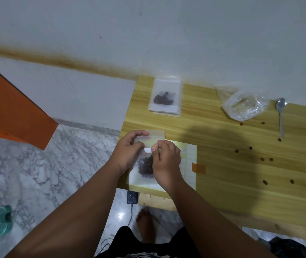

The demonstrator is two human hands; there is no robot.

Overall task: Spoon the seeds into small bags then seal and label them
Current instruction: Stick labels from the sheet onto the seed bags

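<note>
both forearms are bare all the way up to the wrists, and the left hand and the right hand are bare as well, with nails that look short. low in the view sits a black garment. at the very bottom edge it carries a white print, too cropped to read. one bare foot shows beneath the arms.
</note>
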